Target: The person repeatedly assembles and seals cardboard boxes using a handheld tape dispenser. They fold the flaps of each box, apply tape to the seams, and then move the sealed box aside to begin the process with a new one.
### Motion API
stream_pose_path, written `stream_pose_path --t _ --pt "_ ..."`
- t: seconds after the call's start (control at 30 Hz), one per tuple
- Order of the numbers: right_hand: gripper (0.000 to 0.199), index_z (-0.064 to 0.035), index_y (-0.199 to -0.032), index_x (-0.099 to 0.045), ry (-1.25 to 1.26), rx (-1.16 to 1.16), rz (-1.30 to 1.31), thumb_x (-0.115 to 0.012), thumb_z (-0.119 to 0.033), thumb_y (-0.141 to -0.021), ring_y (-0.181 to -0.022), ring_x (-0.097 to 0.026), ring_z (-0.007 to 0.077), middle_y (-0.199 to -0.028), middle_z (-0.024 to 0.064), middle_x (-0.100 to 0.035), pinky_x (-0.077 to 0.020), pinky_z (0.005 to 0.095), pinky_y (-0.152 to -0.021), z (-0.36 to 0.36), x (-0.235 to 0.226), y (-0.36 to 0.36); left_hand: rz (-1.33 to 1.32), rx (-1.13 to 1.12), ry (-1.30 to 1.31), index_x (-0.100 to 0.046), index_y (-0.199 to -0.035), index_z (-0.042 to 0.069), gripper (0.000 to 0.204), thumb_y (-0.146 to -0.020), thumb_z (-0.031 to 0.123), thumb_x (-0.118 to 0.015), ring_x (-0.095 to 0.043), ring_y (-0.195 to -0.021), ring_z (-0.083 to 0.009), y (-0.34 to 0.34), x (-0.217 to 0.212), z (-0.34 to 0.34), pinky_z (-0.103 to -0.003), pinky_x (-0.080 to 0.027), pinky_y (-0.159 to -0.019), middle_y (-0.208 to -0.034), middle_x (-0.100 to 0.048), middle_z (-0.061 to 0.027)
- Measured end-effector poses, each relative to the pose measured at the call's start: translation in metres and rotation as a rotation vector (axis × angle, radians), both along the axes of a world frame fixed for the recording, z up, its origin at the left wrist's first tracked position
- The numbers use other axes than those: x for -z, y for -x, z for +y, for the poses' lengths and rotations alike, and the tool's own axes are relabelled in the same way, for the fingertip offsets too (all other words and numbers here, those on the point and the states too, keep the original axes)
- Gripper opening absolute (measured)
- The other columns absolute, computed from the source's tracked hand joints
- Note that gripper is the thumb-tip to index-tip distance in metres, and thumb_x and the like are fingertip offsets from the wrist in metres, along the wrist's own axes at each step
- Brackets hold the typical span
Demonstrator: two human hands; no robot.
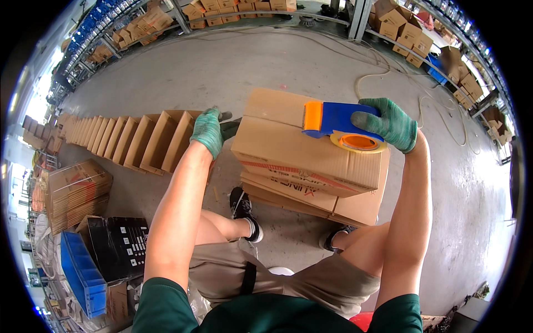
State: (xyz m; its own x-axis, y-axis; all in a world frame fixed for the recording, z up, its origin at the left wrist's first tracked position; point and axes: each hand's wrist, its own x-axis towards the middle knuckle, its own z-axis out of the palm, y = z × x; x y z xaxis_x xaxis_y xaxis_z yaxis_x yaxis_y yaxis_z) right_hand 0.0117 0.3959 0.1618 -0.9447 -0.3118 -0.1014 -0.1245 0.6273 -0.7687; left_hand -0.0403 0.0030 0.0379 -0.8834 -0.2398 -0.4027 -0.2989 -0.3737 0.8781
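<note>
In front of me a closed cardboard box (277, 125) rests on a stack of flattened cartons (355, 208). My right hand (388, 123), in a green knit glove, is wrapped around a blue tape dispenser (341, 114). The dispenser has an orange front and a roll of tape on an orange hub, and lies over the top of the box at its right side. My left hand (211, 132), gloved the same way, is beside the box's left edge. Its fingers are apart and point toward the box; I see nothing in them.
A long row of standing open cartons (133, 139) stretches to the left. Lower left are a strapped bundle of flat cartons (78, 183), a black box (116, 247) and a blue bin (83, 277). Hoses (383, 66) lie on the floor near shelves of boxes (408, 33).
</note>
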Motion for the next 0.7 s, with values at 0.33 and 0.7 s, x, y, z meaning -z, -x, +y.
stream_pose_path --t 0.33,0.7 --pt "0.062 0.0034 -0.099 -0.073 -0.01 -0.001 -0.003 -0.072 -0.057 -0.086 -0.075 -0.063 0.0162 -0.081 0.0093 -0.069 -0.054 0.0311 -0.072 -0.009 0.0 0.001 -0.226 0.097 -0.185 -0.047 -0.143 0.007 0.043 -0.105 0.025 -0.054 -0.057 -0.119 -0.0255 0.002 0.054 0.008 -0.038 -0.052 -0.101 -0.134 -0.057 -0.0116" --pt "0.066 0.0035 -0.115 -0.071 -0.096 -0.024 -0.094 -0.068 -0.057 -0.089 -0.085 -0.063 0.0199 -0.093 0.0124 -0.071 -0.0535 0.0332 -0.082 0.002 -0.013 0.012 0.452 0.848 0.528 -0.042 -0.152 0.016 0.055 -0.107 0.048 -0.04 -0.035 -0.146 -0.0212 -0.002 -0.015 0.046 -0.036 -0.027 -0.121 -0.159 -0.039 -0.0045"
